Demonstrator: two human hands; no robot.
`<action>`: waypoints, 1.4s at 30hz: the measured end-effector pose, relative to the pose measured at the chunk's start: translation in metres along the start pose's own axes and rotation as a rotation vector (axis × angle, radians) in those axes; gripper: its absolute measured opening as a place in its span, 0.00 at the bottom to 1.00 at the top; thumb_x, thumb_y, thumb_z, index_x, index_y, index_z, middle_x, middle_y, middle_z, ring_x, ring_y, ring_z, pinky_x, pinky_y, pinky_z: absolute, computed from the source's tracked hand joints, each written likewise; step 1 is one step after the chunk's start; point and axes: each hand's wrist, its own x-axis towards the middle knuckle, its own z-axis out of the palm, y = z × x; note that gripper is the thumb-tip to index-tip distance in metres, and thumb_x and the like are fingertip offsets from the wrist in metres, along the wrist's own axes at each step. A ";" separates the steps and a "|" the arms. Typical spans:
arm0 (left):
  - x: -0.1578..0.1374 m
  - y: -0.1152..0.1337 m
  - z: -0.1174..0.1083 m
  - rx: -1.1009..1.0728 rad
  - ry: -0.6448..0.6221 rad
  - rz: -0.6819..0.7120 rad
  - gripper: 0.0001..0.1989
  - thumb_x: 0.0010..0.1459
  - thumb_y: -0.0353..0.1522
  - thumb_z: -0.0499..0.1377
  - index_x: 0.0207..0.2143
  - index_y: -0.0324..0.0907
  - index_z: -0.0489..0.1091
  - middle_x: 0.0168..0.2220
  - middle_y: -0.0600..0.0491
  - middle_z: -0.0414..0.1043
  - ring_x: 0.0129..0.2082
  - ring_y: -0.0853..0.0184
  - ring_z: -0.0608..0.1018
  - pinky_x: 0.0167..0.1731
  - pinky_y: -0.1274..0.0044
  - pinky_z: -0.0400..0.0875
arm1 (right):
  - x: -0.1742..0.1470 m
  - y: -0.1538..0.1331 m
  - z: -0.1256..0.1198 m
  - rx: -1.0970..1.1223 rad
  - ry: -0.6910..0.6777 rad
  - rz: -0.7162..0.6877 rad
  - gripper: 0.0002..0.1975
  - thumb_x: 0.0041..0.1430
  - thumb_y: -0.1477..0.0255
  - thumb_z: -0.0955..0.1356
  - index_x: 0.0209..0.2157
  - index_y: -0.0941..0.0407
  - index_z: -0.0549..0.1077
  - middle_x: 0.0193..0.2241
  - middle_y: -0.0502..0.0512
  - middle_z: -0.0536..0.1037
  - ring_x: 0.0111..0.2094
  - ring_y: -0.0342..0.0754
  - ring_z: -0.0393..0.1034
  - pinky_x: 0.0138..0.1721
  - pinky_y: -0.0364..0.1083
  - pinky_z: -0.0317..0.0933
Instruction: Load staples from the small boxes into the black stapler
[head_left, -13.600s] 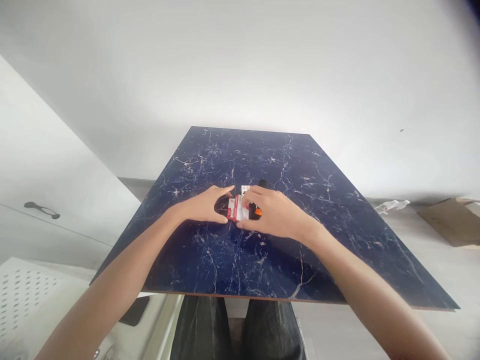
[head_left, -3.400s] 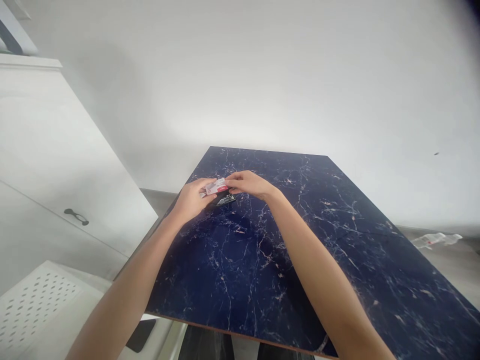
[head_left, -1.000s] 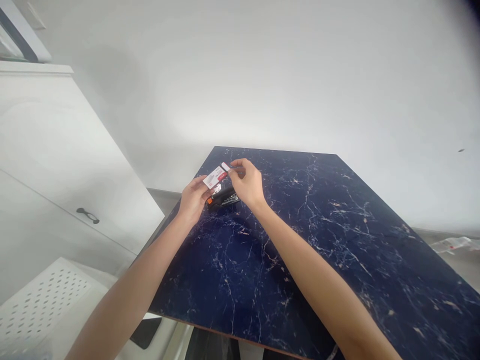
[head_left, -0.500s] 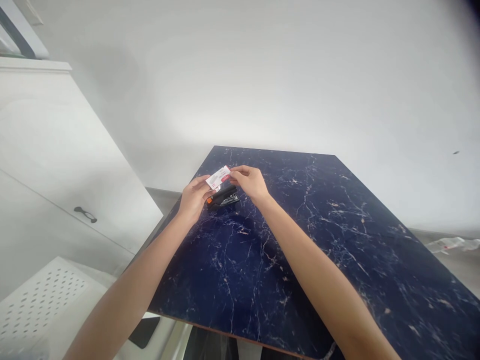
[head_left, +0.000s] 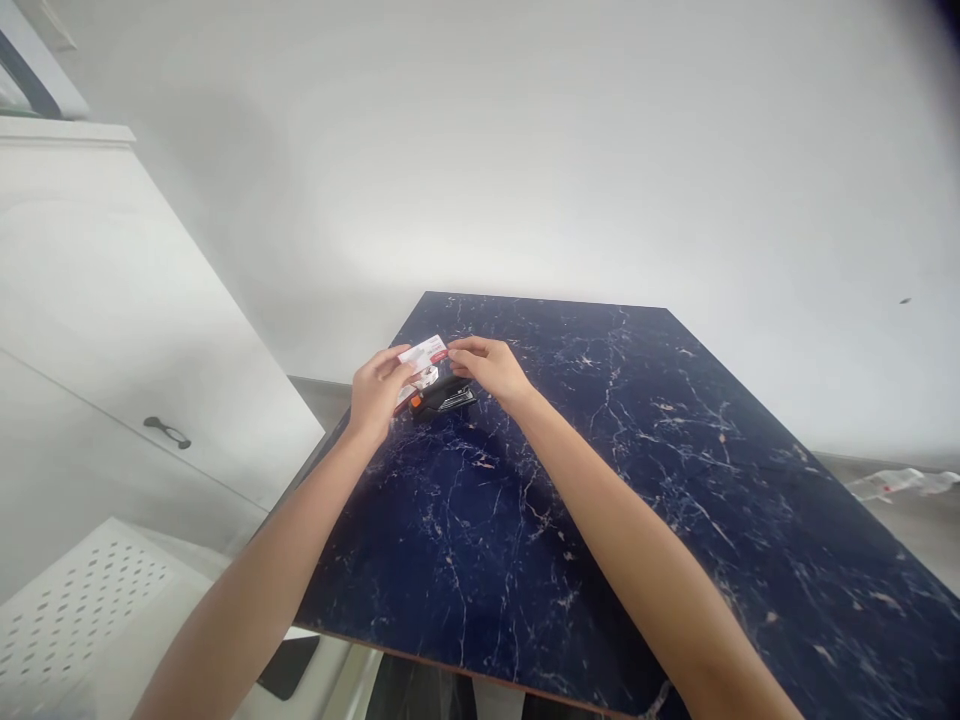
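Between my two hands is a small white-and-red printed piece; I cannot tell whether it is a card or a flat box. My left hand grips its left end, thumb in front. The fingertips of my right hand pinch its right end at the red patch. Just below lies a black stapler with an orange patch, resting on the dark blue marbled table. Another white printed part with a dark picture shows between the held piece and the stapler, partly hidden by my left hand.
A white cabinet with a dark handle stands at the left. Below it is a white perforated box, with a dark flat object near the table's front edge. A pale wall rises behind the table. Clear plastic wrapping lies at the far right.
Both hands have shifted slightly left with the printed piece, which is now tipped differently. More of the white part with the dark picture shows beneath it. The stapler stays in place.
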 end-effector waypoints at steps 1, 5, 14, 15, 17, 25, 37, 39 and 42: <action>0.006 -0.001 -0.006 0.091 0.048 0.015 0.16 0.50 0.35 0.68 0.44 0.43 0.79 0.43 0.49 0.81 0.38 0.58 0.84 0.42 0.69 0.78 | 0.001 -0.001 -0.002 -0.040 0.010 -0.011 0.07 0.59 0.71 0.71 0.39 0.55 0.80 0.37 0.54 0.84 0.38 0.48 0.80 0.44 0.48 0.75; 0.026 -0.004 -0.038 0.529 0.089 -0.005 0.11 0.52 0.35 0.64 0.39 0.45 0.79 0.38 0.49 0.82 0.31 0.59 0.82 0.37 0.71 0.73 | 0.002 -0.010 -0.013 -0.133 0.056 -0.039 0.09 0.62 0.70 0.69 0.42 0.55 0.80 0.39 0.56 0.84 0.38 0.48 0.79 0.40 0.47 0.74; 0.031 -0.006 -0.057 0.805 -0.210 -0.025 0.05 0.39 0.32 0.70 0.23 0.47 0.78 0.29 0.48 0.80 0.35 0.52 0.79 0.38 0.71 0.67 | -0.047 -0.016 -0.046 -0.345 -0.071 -0.064 0.11 0.64 0.67 0.68 0.44 0.51 0.80 0.45 0.57 0.83 0.39 0.50 0.79 0.43 0.51 0.74; 0.030 -0.005 -0.056 0.813 -0.249 -0.022 0.06 0.39 0.34 0.71 0.25 0.47 0.79 0.31 0.47 0.80 0.34 0.53 0.78 0.37 0.72 0.67 | -0.059 -0.012 -0.055 -0.407 -0.088 -0.058 0.11 0.65 0.66 0.68 0.45 0.50 0.80 0.45 0.56 0.83 0.40 0.51 0.79 0.43 0.52 0.73; 0.027 -0.002 -0.055 0.873 -0.346 0.018 0.12 0.39 0.37 0.72 0.30 0.47 0.81 0.35 0.47 0.81 0.32 0.54 0.78 0.34 0.73 0.66 | -0.085 -0.005 -0.075 -0.504 -0.109 -0.034 0.12 0.65 0.64 0.67 0.46 0.48 0.80 0.47 0.55 0.83 0.43 0.53 0.79 0.46 0.54 0.73; 0.015 0.023 -0.037 1.026 -0.249 0.338 0.17 0.49 0.37 0.68 0.44 0.45 0.78 0.40 0.45 0.77 0.33 0.56 0.77 0.34 0.71 0.67 | -0.153 0.023 -0.133 -0.584 0.071 0.094 0.10 0.63 0.64 0.66 0.42 0.44 0.80 0.42 0.52 0.84 0.42 0.56 0.81 0.46 0.55 0.72; -0.038 0.012 0.018 1.285 -0.872 0.388 0.04 0.57 0.28 0.60 0.31 0.41 0.75 0.39 0.46 0.73 0.34 0.60 0.77 0.35 0.71 0.68 | -0.157 0.033 -0.138 -0.720 -0.053 0.001 0.13 0.67 0.63 0.64 0.46 0.49 0.79 0.43 0.54 0.83 0.41 0.55 0.79 0.42 0.54 0.74; -0.034 0.009 0.017 1.357 -0.819 0.431 0.05 0.59 0.27 0.60 0.30 0.39 0.74 0.40 0.46 0.73 0.35 0.60 0.77 0.36 0.70 0.69 | -0.157 0.035 -0.136 -0.741 -0.085 -0.020 0.14 0.68 0.64 0.64 0.46 0.50 0.79 0.43 0.54 0.83 0.41 0.54 0.79 0.42 0.54 0.75; -0.036 0.009 0.018 1.346 -0.760 0.539 0.05 0.61 0.29 0.60 0.34 0.37 0.76 0.40 0.43 0.73 0.42 0.54 0.77 0.42 0.65 0.71 | -0.158 0.034 -0.132 -0.774 -0.138 -0.043 0.14 0.69 0.64 0.63 0.48 0.50 0.79 0.44 0.54 0.83 0.40 0.53 0.79 0.42 0.53 0.75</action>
